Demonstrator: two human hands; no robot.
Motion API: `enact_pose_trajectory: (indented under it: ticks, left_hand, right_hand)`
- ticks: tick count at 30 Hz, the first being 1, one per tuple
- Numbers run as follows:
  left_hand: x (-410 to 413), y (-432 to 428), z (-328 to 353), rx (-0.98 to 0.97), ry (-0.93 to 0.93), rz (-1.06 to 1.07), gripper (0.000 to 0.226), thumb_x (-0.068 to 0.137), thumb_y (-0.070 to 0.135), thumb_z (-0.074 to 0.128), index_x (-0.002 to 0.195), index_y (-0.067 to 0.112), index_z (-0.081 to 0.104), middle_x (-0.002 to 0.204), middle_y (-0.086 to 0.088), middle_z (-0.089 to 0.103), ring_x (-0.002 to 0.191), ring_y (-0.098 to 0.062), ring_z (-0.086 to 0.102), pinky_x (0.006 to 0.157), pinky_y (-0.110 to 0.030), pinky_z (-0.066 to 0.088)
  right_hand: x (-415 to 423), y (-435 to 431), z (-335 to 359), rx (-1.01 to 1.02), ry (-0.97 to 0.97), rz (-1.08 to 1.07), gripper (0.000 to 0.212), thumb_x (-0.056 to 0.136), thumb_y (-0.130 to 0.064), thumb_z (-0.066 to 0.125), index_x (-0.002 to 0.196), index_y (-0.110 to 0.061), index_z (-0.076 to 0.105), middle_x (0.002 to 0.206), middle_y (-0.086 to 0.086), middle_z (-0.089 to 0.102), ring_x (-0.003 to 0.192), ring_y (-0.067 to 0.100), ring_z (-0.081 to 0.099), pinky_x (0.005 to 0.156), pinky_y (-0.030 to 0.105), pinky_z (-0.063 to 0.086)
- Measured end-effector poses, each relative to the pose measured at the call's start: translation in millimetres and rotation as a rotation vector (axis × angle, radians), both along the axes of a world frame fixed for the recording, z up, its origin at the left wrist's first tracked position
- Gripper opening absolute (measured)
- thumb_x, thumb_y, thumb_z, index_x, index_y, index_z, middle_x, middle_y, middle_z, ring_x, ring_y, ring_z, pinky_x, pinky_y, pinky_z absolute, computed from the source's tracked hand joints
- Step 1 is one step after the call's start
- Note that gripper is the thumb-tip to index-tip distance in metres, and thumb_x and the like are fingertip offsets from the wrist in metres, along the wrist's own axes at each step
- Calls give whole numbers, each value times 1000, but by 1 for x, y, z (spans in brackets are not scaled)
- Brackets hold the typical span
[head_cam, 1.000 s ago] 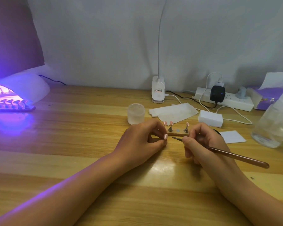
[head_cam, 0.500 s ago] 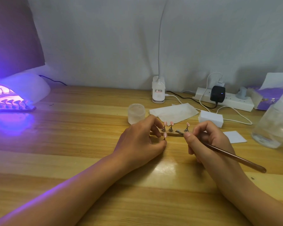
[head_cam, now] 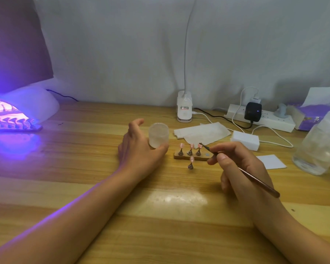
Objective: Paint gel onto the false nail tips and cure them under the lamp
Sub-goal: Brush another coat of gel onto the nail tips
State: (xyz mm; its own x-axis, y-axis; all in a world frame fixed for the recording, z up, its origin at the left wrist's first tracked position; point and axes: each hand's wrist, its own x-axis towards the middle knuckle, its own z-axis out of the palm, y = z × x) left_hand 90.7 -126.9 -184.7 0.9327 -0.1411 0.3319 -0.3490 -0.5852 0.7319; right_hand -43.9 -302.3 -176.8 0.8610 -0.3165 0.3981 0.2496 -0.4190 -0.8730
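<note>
A small wooden holder (head_cam: 202,158) at the table's middle carries three pink nail tips (head_cam: 191,146) on metal stands. A fourth tip on its stand (head_cam: 191,163) stands alone on the table just in front of the holder. My right hand (head_cam: 238,164) pinches a thin brush (head_cam: 259,182), whose tip hovers by the rightmost tip on the holder. My left hand (head_cam: 139,149) is spread around a frosted jar (head_cam: 158,135), thumb at the jar's base, fingers apart from it. The curing lamp (head_cam: 31,103) glows violet at far left over a rack of tips (head_cam: 15,125).
Behind the holder lie paper wipes (head_cam: 202,132), a white block (head_cam: 245,140) and a clip lamp's base (head_cam: 184,109). A power strip (head_cam: 269,121) with cables runs along the back right. A white card (head_cam: 271,161), a clear bottle (head_cam: 318,143) and a tissue box (head_cam: 311,113) sit at right.
My left hand has let go of the single tip stand, now standing in front of the holder, and moved back-left to the jar. The brush tip has risen toward the holder's right end.
</note>
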Motion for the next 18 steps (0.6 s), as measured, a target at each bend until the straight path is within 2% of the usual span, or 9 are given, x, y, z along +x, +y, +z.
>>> enact_pose_trajectory:
  ticks: [3,6,9,12,15,18]
  left_hand:
    - [5,-1,-3,-9,74,-58,87,79,47,76,145,25,23,143,3,50,130,-21,47,109,-47,38]
    - [7,-1,-2,6,60,-66,80,78,47,77,142,28,34,128,6,54,123,-19,51,104,-47,43]
    - [7,-1,-4,14,37,-87,60,77,44,79,128,28,51,125,4,51,118,-18,51,100,-45,46]
    - [6,1,-4,-73,13,-45,58,73,36,82,117,26,45,119,4,45,113,-17,49,98,-42,47]
    - [-1,0,0,-137,-96,-22,61,70,34,82,110,25,38,114,4,42,107,-16,46,93,-39,47]
    - [-14,-5,4,-92,-302,-84,61,67,45,76,107,23,35,106,4,43,98,-15,44,84,-35,44]
  right_hand:
    - [0,-1,0,0,-2,-9,14,96,-21,53,103,-30,60,89,-11,70,53,2,57,48,17,46]
    - [-1,-1,-1,-32,-10,-23,11,93,-21,58,100,-29,56,86,-9,69,63,2,62,51,16,46]
    - [-2,2,0,-154,-34,-50,13,90,-20,63,94,-31,56,84,-11,66,71,6,63,54,16,47]
    - [-4,4,1,-210,-99,-48,16,90,-20,65,99,-31,58,89,-19,65,79,4,65,58,14,50]
    - [-8,10,4,-261,-195,-29,20,93,-19,60,109,-30,59,93,-18,67,79,7,67,59,19,54]
    - [-12,17,8,-400,-339,-41,24,90,-23,52,114,-24,55,94,-12,66,72,4,64,60,13,50]
